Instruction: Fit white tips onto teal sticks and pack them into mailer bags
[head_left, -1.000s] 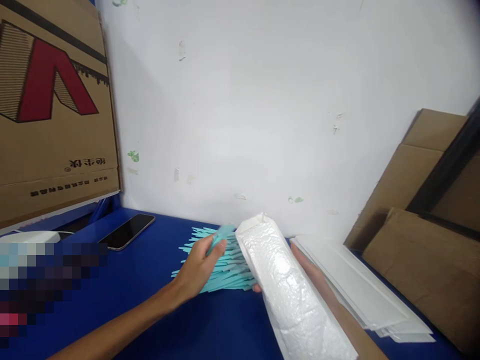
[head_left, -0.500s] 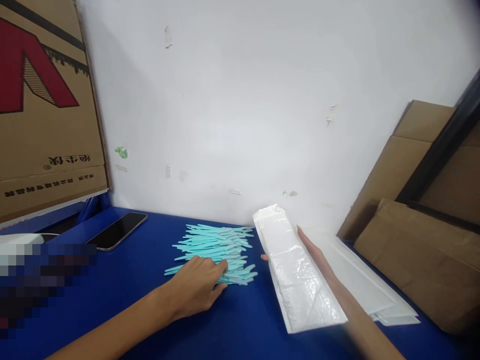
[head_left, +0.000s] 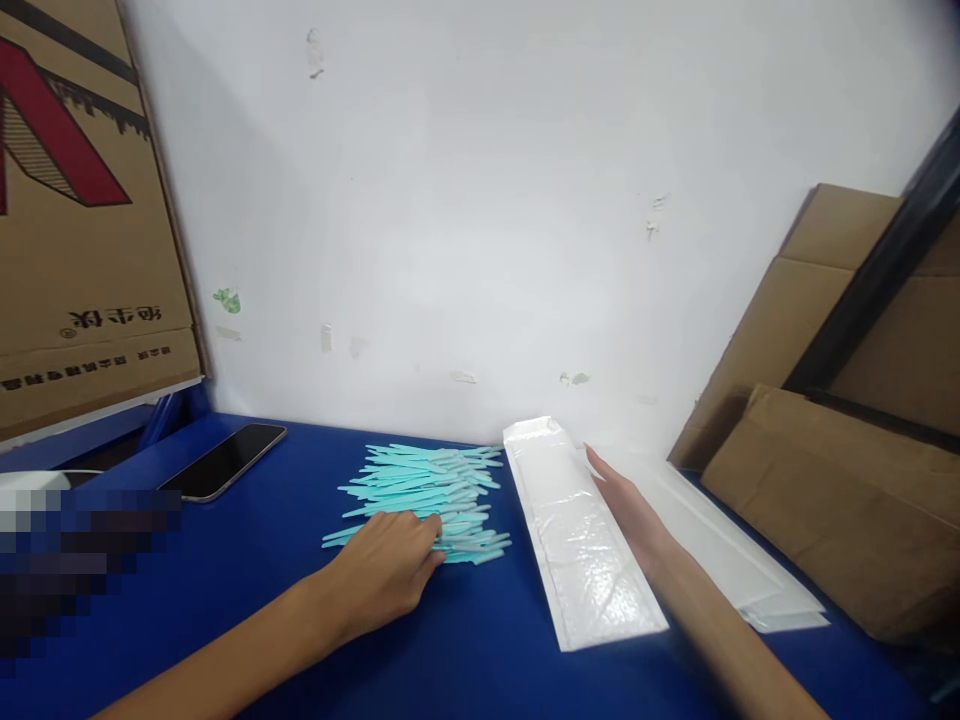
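Note:
Several thin turquoise sticks (head_left: 427,480) lie in a loose pile on the blue table (head_left: 247,590). At the pile's near edge, my left hand (head_left: 397,560) has its fingers curled around some of the sticks; the fingertips are partly hidden. To the right, my right hand (head_left: 626,510) holds a white padded envelope (head_left: 577,540) from its right side, tilted above the table. Most of that hand's fingers are hidden behind the envelope. More white envelopes (head_left: 720,550) lie flat beyond my right forearm.
A phone (head_left: 225,462) lies at the back left, below a large printed cardboard box (head_left: 90,230). A white wall (head_left: 450,200) stands behind the table. Brown cardboard (head_left: 832,510) and a dark frame bar (head_left: 870,290) are at the right.
The envelope in my right hand has shifted slightly left, its lower end a little higher. My left hand has moved slightly left at the pile. The whole view has shifted a little.

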